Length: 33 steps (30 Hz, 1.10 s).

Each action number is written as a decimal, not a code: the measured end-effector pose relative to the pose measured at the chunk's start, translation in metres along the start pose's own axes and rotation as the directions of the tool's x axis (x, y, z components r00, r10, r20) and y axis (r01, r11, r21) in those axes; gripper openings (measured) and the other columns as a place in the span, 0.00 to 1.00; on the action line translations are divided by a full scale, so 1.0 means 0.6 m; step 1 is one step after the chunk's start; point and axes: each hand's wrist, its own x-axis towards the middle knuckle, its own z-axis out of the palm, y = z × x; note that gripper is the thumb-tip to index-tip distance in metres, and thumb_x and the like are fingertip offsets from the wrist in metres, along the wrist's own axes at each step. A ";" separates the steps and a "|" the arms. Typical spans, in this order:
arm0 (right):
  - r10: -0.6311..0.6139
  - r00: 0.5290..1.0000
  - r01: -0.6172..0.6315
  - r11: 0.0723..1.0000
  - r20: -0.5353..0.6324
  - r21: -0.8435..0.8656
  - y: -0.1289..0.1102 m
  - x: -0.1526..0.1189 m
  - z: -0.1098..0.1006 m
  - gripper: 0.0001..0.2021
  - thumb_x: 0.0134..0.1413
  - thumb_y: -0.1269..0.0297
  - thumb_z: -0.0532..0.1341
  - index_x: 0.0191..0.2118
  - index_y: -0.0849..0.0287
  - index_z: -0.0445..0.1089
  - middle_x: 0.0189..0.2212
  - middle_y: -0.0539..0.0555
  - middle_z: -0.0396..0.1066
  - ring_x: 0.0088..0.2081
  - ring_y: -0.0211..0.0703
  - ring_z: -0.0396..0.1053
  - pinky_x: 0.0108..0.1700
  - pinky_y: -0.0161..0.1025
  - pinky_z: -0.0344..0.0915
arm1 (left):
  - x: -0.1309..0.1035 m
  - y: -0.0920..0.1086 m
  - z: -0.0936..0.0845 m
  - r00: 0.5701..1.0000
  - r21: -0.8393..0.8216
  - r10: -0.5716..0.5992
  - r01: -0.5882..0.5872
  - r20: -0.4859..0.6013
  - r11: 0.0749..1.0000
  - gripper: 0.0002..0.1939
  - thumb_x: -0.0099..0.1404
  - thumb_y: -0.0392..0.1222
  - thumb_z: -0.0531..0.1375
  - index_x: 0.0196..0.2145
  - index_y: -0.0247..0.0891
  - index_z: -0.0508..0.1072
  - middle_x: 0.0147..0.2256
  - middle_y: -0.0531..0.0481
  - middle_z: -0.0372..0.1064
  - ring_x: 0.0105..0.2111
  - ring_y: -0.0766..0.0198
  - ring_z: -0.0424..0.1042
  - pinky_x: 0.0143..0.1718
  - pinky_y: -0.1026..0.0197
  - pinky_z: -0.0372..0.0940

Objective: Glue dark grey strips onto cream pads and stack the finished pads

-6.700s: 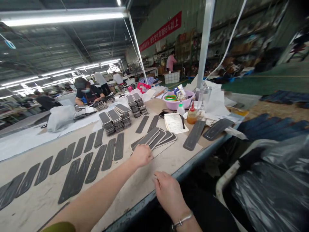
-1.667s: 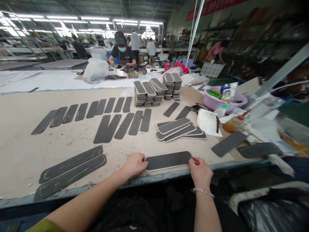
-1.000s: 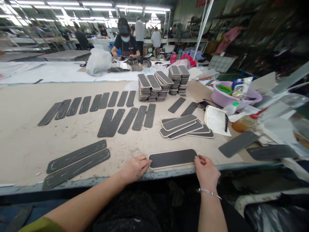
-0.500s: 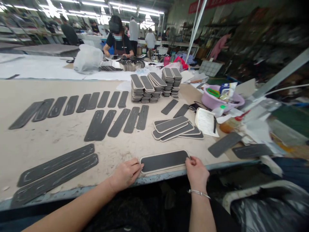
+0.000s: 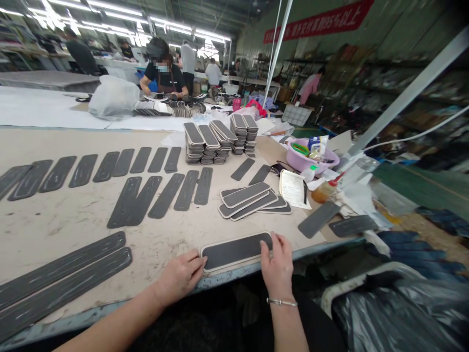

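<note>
A long dark grey panel [image 5: 234,251] with rounded corners and a pale border lies at the table's front edge. My left hand [image 5: 185,274] pinches its left end between thumb and fingers. Around the right end my right hand [image 5: 277,259] is closed, its thumb on the dark face and its fingers at the far edge. Just behind lies a loose pile of similar bordered panels [image 5: 249,199]. To the left are two long bare grey strips [image 5: 69,278] with shiny streaks on them.
Several shorter grey strips [image 5: 135,203] are spread in rows on the table [image 5: 73,220]. Stacks of bordered panels [image 5: 210,139] stand farther back. On the right are a notebook [image 5: 293,188], a purple basin [image 5: 293,160] and an amber bottle [image 5: 322,193]. A co-worker [image 5: 164,73] sits across the table.
My right thumb has moved from the panel's right edge onto its dark face, with the fingers now stretched farther along the end. My left hand keeps its hold. The view has turned right.
</note>
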 end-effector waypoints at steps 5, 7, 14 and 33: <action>-0.465 0.776 0.422 0.885 0.425 0.197 -0.108 -0.043 0.013 0.29 0.58 0.56 0.53 0.63 0.60 0.49 0.63 0.58 0.48 0.63 0.48 0.42 0.62 0.53 0.44 | -0.001 0.000 0.004 1.000 -0.013 0.005 -0.005 -0.017 1.000 0.10 0.66 0.36 0.50 0.33 0.36 0.71 0.28 0.48 0.64 0.26 0.67 0.65 0.28 0.65 0.66; -0.471 0.728 0.418 0.881 0.498 0.222 -0.120 -0.051 0.020 0.31 0.57 0.53 0.54 0.63 0.59 0.47 0.63 0.56 0.47 0.64 0.46 0.41 0.63 0.52 0.42 | -0.001 0.001 0.004 1.000 -0.006 0.003 -0.003 -0.016 1.000 0.11 0.66 0.36 0.50 0.32 0.36 0.71 0.27 0.49 0.63 0.25 0.67 0.64 0.27 0.66 0.65; -0.107 0.799 0.223 0.967 0.591 -0.126 -0.012 0.001 0.020 0.29 0.61 0.50 0.43 0.64 0.61 0.46 0.64 0.54 0.43 0.64 0.46 0.38 0.63 0.50 0.38 | 0.005 0.008 -0.003 0.998 0.072 -0.044 0.041 0.043 0.997 0.12 0.67 0.38 0.50 0.29 0.36 0.70 0.27 0.49 0.63 0.26 0.68 0.65 0.28 0.66 0.65; 0.219 0.871 -0.023 0.912 0.441 -0.409 0.044 0.027 0.034 0.33 0.61 0.47 0.39 0.64 0.65 0.44 0.64 0.56 0.42 0.64 0.52 0.36 0.61 0.55 0.37 | 0.008 -0.019 -0.023 0.949 -0.207 -0.312 0.299 -0.037 0.932 0.11 0.63 0.42 0.54 0.37 0.38 0.75 0.25 0.52 0.70 0.24 0.67 0.70 0.26 0.65 0.67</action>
